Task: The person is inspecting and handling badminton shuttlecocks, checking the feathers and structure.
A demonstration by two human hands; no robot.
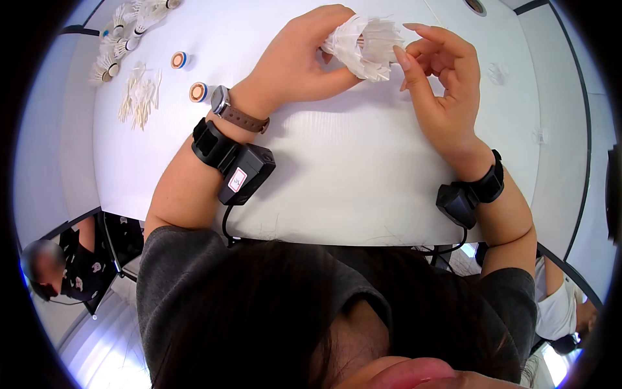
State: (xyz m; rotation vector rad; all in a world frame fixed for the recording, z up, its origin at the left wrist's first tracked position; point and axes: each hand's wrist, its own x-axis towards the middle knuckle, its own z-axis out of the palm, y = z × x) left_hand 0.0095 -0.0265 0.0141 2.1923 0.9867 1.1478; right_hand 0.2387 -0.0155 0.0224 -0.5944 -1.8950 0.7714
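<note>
My left hand is closed around a white feather shuttlecock, its feather skirt turned toward the right. The cork end is hidden in my palm. Some of the feathers look ragged and uneven. Beside the skirt's open rim is my right hand, its index finger stretched out and its thumb apart from it, the thumb tip at the feather edge. The other fingers of that hand are curled, and I see nothing held in them.
On the white table, several shuttlecocks lie at the far left, near a pile of thin off-white sticks. Two small round pieces with blue rims stand by my left wrist. People sit at both sides.
</note>
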